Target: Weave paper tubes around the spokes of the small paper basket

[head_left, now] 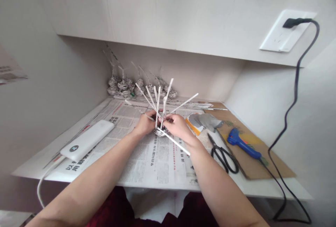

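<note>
small woven paper base (160, 133) over the middle of the newspaper (141, 158), white paper rods (174, 142) fanning up and out. right hand (178, 127) pinches rods just above the base; left hand (145, 124) curls in opposite — fingertips hidden, can't tell how firm the grip. looks like weaving: best keep the base steady, bend each rod snug to its neighbour, even tension — don't crush the tubes. scissors (215, 145) right of the newspaper.

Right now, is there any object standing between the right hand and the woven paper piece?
Nothing visible does. The right hand is already at the woven paper piece, with its fingertips among the raised paper sticks. The scissors and blue glue gun lie farther right, outside that space.
</note>
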Demonstrator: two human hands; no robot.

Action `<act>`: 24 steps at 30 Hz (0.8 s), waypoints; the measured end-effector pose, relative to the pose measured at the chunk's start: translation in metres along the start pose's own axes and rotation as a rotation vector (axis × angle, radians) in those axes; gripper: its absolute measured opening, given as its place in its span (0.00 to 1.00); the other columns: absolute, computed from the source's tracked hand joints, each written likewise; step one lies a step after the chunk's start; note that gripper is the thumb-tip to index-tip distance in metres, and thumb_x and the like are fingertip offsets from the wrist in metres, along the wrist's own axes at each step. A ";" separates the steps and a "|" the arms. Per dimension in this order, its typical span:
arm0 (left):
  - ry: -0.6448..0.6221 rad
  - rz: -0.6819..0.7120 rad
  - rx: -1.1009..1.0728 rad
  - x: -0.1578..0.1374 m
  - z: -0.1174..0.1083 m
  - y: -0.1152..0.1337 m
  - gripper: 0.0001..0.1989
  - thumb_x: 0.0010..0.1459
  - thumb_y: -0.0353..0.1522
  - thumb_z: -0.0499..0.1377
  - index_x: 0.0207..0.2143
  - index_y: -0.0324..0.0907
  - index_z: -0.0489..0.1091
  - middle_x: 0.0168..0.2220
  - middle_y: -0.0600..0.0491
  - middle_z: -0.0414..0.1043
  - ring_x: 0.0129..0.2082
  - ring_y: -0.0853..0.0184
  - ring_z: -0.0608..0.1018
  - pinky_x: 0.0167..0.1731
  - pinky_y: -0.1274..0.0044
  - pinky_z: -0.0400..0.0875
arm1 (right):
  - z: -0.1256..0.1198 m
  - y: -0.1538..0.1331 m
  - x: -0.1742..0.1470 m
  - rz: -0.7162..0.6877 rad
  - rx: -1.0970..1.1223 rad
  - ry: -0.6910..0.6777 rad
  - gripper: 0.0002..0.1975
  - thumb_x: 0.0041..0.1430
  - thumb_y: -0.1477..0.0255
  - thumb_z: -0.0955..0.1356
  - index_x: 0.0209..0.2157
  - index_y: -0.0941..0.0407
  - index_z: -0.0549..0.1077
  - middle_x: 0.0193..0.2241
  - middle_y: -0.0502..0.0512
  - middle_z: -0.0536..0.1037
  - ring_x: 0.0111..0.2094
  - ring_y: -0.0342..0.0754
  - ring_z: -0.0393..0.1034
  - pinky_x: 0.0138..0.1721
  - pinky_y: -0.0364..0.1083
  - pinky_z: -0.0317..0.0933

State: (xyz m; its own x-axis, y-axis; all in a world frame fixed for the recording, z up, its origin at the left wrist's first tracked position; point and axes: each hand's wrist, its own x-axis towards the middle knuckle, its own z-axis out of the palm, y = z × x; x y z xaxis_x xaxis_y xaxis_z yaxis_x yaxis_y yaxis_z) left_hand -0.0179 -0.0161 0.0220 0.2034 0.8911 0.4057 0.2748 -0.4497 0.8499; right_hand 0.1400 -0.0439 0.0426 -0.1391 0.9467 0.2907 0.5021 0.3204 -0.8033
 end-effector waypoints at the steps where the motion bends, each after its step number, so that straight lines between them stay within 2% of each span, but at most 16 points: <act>1: -0.007 0.008 -0.017 0.000 0.000 0.000 0.21 0.45 0.32 0.63 0.44 0.37 0.73 0.31 0.50 0.78 0.29 0.66 0.77 0.31 0.76 0.73 | 0.001 -0.001 0.000 -0.014 0.041 -0.024 0.13 0.54 0.60 0.67 0.28 0.54 0.76 0.24 0.50 0.78 0.23 0.43 0.69 0.28 0.42 0.61; 4: -0.032 0.049 -0.030 0.000 0.000 -0.001 0.16 0.44 0.32 0.63 0.38 0.36 0.75 0.30 0.50 0.78 0.28 0.66 0.77 0.32 0.77 0.73 | 0.003 -0.007 -0.001 -0.093 0.250 -0.040 0.11 0.52 0.62 0.69 0.30 0.55 0.76 0.26 0.49 0.77 0.25 0.42 0.69 0.30 0.41 0.63; 7: -0.034 0.034 0.041 0.001 -0.002 -0.005 0.09 0.45 0.32 0.62 0.29 0.36 0.75 0.25 0.51 0.77 0.25 0.67 0.76 0.26 0.79 0.70 | 0.000 -0.015 -0.002 -0.139 0.474 -0.086 0.12 0.50 0.62 0.71 0.33 0.55 0.76 0.28 0.50 0.77 0.25 0.42 0.69 0.29 0.41 0.64; 10: -0.054 -0.026 0.079 0.000 -0.003 -0.005 0.08 0.47 0.33 0.61 0.26 0.36 0.74 0.23 0.51 0.76 0.23 0.67 0.75 0.24 0.80 0.68 | -0.004 -0.020 -0.004 -0.136 0.528 -0.104 0.14 0.52 0.59 0.69 0.32 0.55 0.76 0.27 0.51 0.77 0.24 0.43 0.69 0.28 0.42 0.64; 13: -0.089 -0.072 0.034 -0.001 -0.003 -0.002 0.09 0.48 0.34 0.61 0.28 0.36 0.74 0.22 0.50 0.76 0.23 0.66 0.76 0.24 0.79 0.68 | -0.006 -0.021 -0.004 -0.110 0.472 -0.029 0.16 0.55 0.56 0.65 0.32 0.55 0.75 0.27 0.52 0.77 0.26 0.44 0.70 0.28 0.42 0.65; 17: -0.065 -0.093 0.027 0.000 -0.001 0.002 0.08 0.46 0.33 0.62 0.29 0.38 0.75 0.23 0.51 0.76 0.23 0.67 0.76 0.25 0.79 0.69 | -0.007 -0.017 -0.002 -0.054 0.328 0.098 0.15 0.56 0.59 0.64 0.30 0.56 0.72 0.25 0.51 0.76 0.25 0.43 0.70 0.27 0.40 0.63; 21: -0.038 -0.059 0.100 0.000 0.000 -0.001 0.05 0.44 0.29 0.60 0.27 0.39 0.75 0.25 0.52 0.77 0.25 0.67 0.76 0.27 0.79 0.70 | -0.007 -0.013 0.001 0.021 0.163 0.107 0.14 0.56 0.60 0.63 0.27 0.56 0.71 0.19 0.48 0.73 0.21 0.42 0.67 0.23 0.39 0.58; 24: -0.018 -0.036 0.128 0.000 0.002 -0.007 0.06 0.44 0.29 0.60 0.28 0.39 0.75 0.27 0.52 0.77 0.27 0.67 0.77 0.29 0.79 0.70 | -0.007 -0.012 -0.001 -0.022 0.016 0.163 0.12 0.56 0.63 0.64 0.26 0.55 0.72 0.20 0.47 0.74 0.23 0.42 0.67 0.26 0.39 0.58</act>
State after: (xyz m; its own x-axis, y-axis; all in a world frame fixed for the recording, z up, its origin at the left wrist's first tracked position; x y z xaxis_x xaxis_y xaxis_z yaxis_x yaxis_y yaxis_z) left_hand -0.0183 -0.0128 0.0155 0.2075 0.9061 0.3687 0.3995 -0.4225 0.8136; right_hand 0.1398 -0.0487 0.0558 -0.0086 0.9216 0.3881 0.4867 0.3429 -0.8035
